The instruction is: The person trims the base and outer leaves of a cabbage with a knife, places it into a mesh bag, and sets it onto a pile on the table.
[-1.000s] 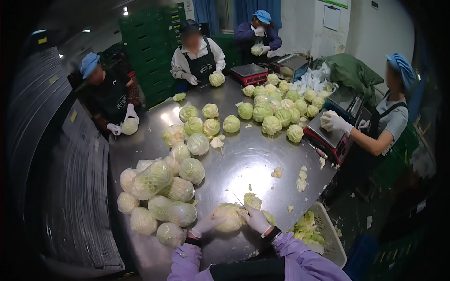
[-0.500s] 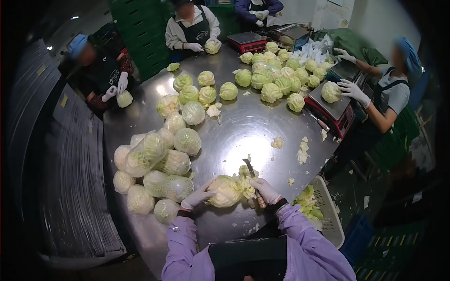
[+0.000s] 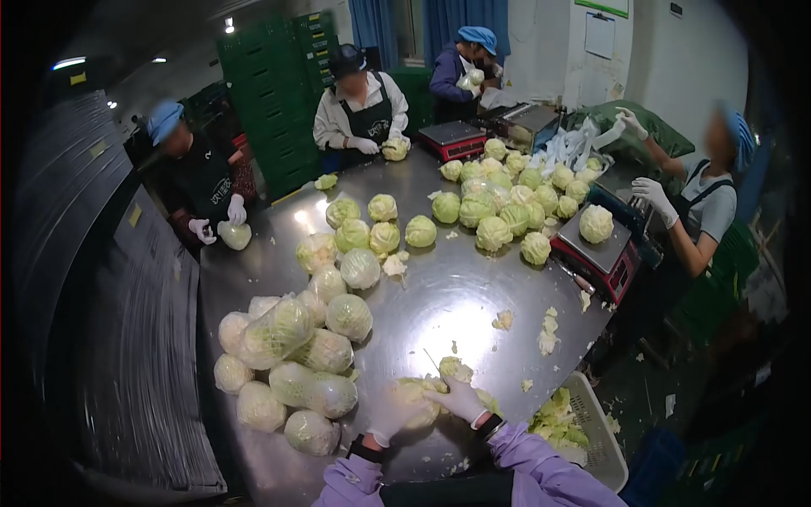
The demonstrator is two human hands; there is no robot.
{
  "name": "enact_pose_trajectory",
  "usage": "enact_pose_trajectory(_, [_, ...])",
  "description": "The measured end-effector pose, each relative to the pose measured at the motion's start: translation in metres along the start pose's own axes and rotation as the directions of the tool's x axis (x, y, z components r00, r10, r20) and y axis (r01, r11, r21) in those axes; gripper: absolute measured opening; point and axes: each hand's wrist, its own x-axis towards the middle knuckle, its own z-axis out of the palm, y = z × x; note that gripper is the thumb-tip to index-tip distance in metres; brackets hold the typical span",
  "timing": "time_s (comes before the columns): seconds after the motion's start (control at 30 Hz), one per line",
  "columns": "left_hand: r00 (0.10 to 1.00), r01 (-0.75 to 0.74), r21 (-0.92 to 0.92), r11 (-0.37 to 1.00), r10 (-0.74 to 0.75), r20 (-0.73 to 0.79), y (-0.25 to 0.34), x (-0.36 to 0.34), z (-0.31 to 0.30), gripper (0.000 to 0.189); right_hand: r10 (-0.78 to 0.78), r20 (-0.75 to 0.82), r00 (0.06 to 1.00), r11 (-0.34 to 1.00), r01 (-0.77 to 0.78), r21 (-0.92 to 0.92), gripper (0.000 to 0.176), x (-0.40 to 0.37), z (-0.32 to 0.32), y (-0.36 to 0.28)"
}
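Observation:
A pale, partly trimmed cabbage (image 3: pixel 412 392) sits on the steel table near its front edge. My left hand (image 3: pixel 395 416), white-gloved and blurred, wraps round the cabbage's left side. My gloved right hand (image 3: pixel 460 400) reaches over its right side, fingers against the leaves. A thin dark line ahead of the right hand looks like the knife blade (image 3: pixel 432 361) seen edge-on; its handle is hidden by the hand. Loose cabbage leaves (image 3: pixel 456 368) lie just beyond the right hand.
Film-wrapped cabbages (image 3: pixel 312 389) are heaped at left, bare cabbages (image 3: pixel 477 209) farther back. At right, a red scale (image 3: pixel 604 253) bears one cabbage. A white basket (image 3: pixel 601 422) of leaves stands by the table (image 3: pixel 397 313). Several co-workers stand round the far sides.
The view has tilted up. My right hand has moved inward over the cabbage, and the knife has turned from broad view to a thin line. The co-worker at right has let go of the cabbage on the scale.

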Motion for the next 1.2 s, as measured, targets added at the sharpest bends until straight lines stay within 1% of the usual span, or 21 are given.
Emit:
enact_pose_trajectory(0.07, [0.984,-0.177,0.074,0.981,0.177,0.001,0.038,-0.008,-0.008,0.034,0.077,0.001,0.997,0.988,-0.076,0.134,0.071,0.006,0.005,0.007])
enact_pose_trajectory(0.2, [0.948,-0.310,0.019,0.951,0.310,-0.069,0.048,-0.013,-0.015,0.024,0.135,-0.011,0.991,0.983,-0.132,0.124,0.063,0.010,0.013,0.023])
enact_pose_trajectory(0.27, [0.882,-0.453,0.024,0.891,0.452,-0.131,0.045,-0.013,-0.016,0.023,0.180,0.028,0.983,0.927,-0.179,0.331,0.055,0.018,0.025,0.045])
enact_pose_trajectory(0.3, [0.882,-0.454,0.027,0.891,0.453,-0.132,0.040,-0.013,-0.014,0.023,0.178,0.027,0.984,0.927,-0.176,0.332,0.055,0.019,0.027,0.048])
enact_pose_trajectory(0.37, [0.862,-0.479,0.051,0.876,0.481,-0.158,0.024,-0.013,-0.011,0.024,0.298,0.147,0.943,0.739,-0.325,0.590,0.051,0.020,0.030,0.055])
enact_pose_trajectory(0.4, [0.861,-0.481,0.052,0.875,0.483,-0.156,0.020,-0.015,-0.015,0.024,0.298,0.145,0.943,0.738,-0.324,0.592,0.051,0.020,0.032,0.058])
enact_pose_trajectory(0.47, [0.950,-0.236,-0.289,0.928,0.282,0.131,0.013,-0.016,-0.025,0.072,0.272,0.169,0.947,0.414,-0.274,0.868,0.048,0.022,0.035,0.063])
enact_pose_trajectory(0.5, [0.949,-0.242,-0.287,0.927,0.288,0.130,0.012,-0.018,-0.029,0.072,0.270,0.163,0.949,0.415,-0.267,0.870,0.048,0.026,0.035,0.065])
enact_pose_trajectory(0.57, [0.957,-0.077,-0.406,0.911,0.181,0.226,0.010,-0.025,-0.035,0.073,0.333,0.065,0.941,0.796,-0.318,0.514,0.051,0.031,0.036,0.069])
enact_pose_trajectory(0.6, [0.957,-0.078,-0.405,0.911,0.182,0.226,0.006,-0.027,-0.032,0.073,0.333,0.064,0.941,0.796,-0.317,0.516,0.051,0.029,0.031,0.065])
enact_pose_trajectory(0.67, [0.956,-0.029,-0.506,0.862,0.172,0.239,-0.003,-0.029,-0.026,0.074,0.262,-0.006,0.965,0.940,-0.254,0.230,0.056,0.023,0.019,0.057])
enact_pose_trajectory(0.8, [0.951,0.023,-0.532,0.846,0.146,0.274,0.004,-0.033,-0.034,0.074,0.264,0.007,0.965,0.956,-0.262,0.128,0.065,0.013,0.011,0.084])
enact_pose_trajectory(0.9, [0.964,0.085,-0.664,0.743,0.108,0.244,-0.028,-0.035,-0.019,0.067,0.346,-0.047,0.937,0.938,-0.344,0.049,0.065,-0.012,-0.011,0.108])
enact_pose_trajectory(0.97, [0.917,0.374,-0.883,0.285,0.030,0.399,-0.098,-0.027,0.020,0.062,0.366,-0.141,0.920,0.930,-0.359,0.075,0.064,-0.045,-0.042,0.117])
enact_pose_trajectory(1.0, [0.970,0.238,-0.927,0.290,-0.026,0.241,-0.103,-0.030,0.034,0.055,0.423,-0.187,0.887,0.906,-0.420,0.055,0.063,-0.061,-0.057,0.130])
enact_pose_trajectory(1.03, [0.967,0.251,-0.926,0.282,-0.033,0.252,-0.082,-0.033,0.028,0.055,0.480,-0.226,0.847,0.873,-0.486,0.034,0.061,-0.077,-0.072,0.147])
enact_pose_trajectory(1.07, [0.986,0.015,-0.744,0.668,0.113,0.121,-0.036,-0.036,0.008,0.055,0.494,-0.215,0.843,0.865,-0.501,0.026,0.061,-0.092,-0.086,0.166])
enact_pose_trajectory(1.1, [0.955,-0.238,-0.400,0.885,0.288,0.069,-0.006,-0.036,-0.004,0.054,0.497,-0.278,0.822,0.860,-0.510,0.031,0.061,-0.110,-0.099,0.187])
enact_pose_trajectory(1.13, [0.966,-0.188,-0.416,0.890,0.243,0.084,0.001,-0.040,-0.002,0.054,0.504,-0.326,0.800,0.851,-0.525,0.029,0.061,-0.134,-0.107,0.207])
enact_pose_trajectory(1.17, [0.956,-0.096,-0.671,0.735,0.255,0.143,0.006,-0.042,-0.001,0.053,0.502,-0.373,0.780,0.846,-0.532,0.025,0.062,-0.153,-0.110,0.221])
enact_pose_trajectory(1.2, [0.942,0.000,-0.858,0.514,0.287,0.172,0.009,-0.039,-0.001,0.052,0.444,-0.456,0.771,0.856,-0.516,-0.039,0.062,-0.169,-0.114,0.224])
